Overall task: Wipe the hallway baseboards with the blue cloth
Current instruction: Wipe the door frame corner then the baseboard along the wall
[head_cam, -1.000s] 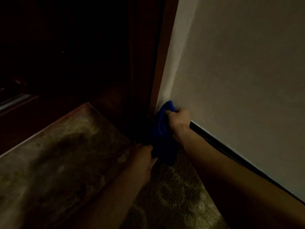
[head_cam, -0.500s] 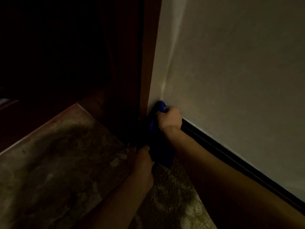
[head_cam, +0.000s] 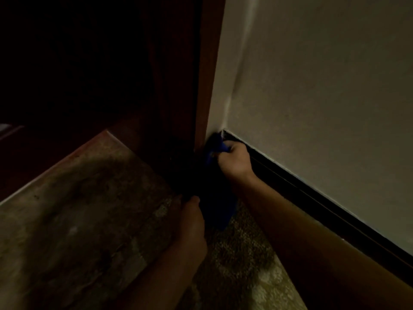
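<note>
1. The right hand [head_cam: 234, 161] is gripping the upper bunch of the blue cloth [head_cam: 218, 151], fingers curled round it, and pressing it into the corner where the dark baseboard [head_cam: 312, 198] is meeting the wooden door frame [head_cam: 209, 74].
2. The rest of the cloth is hanging down from that fist toward the carpet [head_cam: 243, 260], its lower end lying just beside the left hand [head_cam: 192, 222].
3. The left hand is resting low at the cloth's lower edge; the dim light is hiding its fingers, so I cannot tell whether they are holding the fabric.
4. The pale wall [head_cam: 324, 86] is rising above the baseboard.
</note>
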Action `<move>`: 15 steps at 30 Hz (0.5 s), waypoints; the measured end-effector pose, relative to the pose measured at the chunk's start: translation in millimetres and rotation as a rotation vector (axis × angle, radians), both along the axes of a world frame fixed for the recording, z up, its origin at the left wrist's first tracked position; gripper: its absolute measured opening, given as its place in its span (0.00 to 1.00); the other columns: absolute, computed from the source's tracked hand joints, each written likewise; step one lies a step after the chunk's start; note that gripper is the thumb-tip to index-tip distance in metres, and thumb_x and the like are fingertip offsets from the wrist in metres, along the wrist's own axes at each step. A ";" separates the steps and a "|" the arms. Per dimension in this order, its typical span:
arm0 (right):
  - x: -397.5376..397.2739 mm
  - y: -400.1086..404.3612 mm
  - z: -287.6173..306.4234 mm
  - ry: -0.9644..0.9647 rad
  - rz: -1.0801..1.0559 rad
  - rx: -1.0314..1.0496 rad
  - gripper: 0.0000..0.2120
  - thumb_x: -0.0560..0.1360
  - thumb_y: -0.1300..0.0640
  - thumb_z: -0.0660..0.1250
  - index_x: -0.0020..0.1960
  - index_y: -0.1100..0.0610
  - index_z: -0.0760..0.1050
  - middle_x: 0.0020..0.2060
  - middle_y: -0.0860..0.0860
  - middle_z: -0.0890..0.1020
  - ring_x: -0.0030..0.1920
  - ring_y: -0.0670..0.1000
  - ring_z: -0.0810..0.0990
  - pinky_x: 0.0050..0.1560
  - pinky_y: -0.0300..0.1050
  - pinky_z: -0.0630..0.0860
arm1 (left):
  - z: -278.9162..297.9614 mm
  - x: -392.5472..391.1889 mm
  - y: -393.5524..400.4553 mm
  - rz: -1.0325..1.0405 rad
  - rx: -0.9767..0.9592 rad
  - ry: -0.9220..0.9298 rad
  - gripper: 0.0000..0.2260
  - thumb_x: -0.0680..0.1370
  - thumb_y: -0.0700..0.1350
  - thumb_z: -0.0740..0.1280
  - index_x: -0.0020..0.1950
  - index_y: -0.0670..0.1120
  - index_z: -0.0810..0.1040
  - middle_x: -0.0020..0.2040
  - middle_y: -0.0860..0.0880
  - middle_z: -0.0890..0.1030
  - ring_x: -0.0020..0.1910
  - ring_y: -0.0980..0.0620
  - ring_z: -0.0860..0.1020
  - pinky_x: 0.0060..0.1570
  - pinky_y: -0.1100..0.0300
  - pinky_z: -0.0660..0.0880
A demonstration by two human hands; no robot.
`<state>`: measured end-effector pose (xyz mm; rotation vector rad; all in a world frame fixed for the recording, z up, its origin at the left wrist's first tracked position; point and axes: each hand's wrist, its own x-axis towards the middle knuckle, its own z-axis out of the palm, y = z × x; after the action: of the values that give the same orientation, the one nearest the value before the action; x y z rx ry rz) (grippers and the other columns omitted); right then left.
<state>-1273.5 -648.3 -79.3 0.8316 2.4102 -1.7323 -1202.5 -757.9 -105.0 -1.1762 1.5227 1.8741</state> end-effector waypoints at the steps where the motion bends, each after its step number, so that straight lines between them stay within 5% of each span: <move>1: 2.0 -2.7 -1.0 0.013 0.000 -0.012 0.09 0.71 0.65 0.67 0.36 0.54 0.77 0.35 0.55 0.81 0.38 0.55 0.80 0.37 0.48 0.77 | 2.6 -3.0 -2.0 0.005 0.006 -0.005 0.25 0.81 0.46 0.63 0.78 0.47 0.62 0.75 0.46 0.66 0.71 0.44 0.67 0.72 0.48 0.64; 5: 18.3 -4.7 -3.0 0.052 0.087 -0.090 0.09 0.74 0.65 0.67 0.39 0.52 0.78 0.37 0.57 0.81 0.39 0.58 0.80 0.42 0.54 0.78 | 0.7 2.1 -10.8 0.021 -0.020 -0.056 0.27 0.80 0.51 0.65 0.77 0.47 0.63 0.75 0.45 0.67 0.71 0.42 0.68 0.71 0.46 0.66; 9: 45.0 -7.8 -11.1 -0.033 0.326 -0.007 0.08 0.76 0.63 0.66 0.53 0.59 0.80 0.48 0.56 0.84 0.47 0.54 0.84 0.51 0.53 0.81 | -55.0 27.6 -25.4 -0.024 -0.025 -0.081 0.43 0.64 0.68 0.67 0.76 0.53 0.65 0.73 0.47 0.71 0.67 0.41 0.73 0.68 0.43 0.69; 12: 64.5 -12.6 -19.7 -0.099 -0.039 -0.219 0.08 0.76 0.62 0.66 0.55 0.59 0.79 0.47 0.58 0.85 0.46 0.58 0.84 0.51 0.58 0.81 | -66.2 34.8 -35.8 -0.009 0.005 -0.133 0.35 0.70 0.65 0.65 0.74 0.51 0.68 0.72 0.49 0.71 0.67 0.42 0.72 0.69 0.43 0.68; 15: 47.8 -2.7 -10.7 -0.025 -0.335 -0.307 0.03 0.75 0.65 0.66 0.46 0.60 0.78 0.41 0.58 0.83 0.43 0.60 0.83 0.48 0.56 0.81 | -24.0 24.0 -33.6 -0.036 0.096 -0.035 0.22 0.78 0.52 0.66 0.72 0.53 0.70 0.68 0.49 0.73 0.66 0.42 0.74 0.66 0.45 0.71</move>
<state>-1225.7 -651.0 -90.1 1.2513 1.9988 -2.1167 -1178.5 -791.5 -129.0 -1.1253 1.4098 1.8709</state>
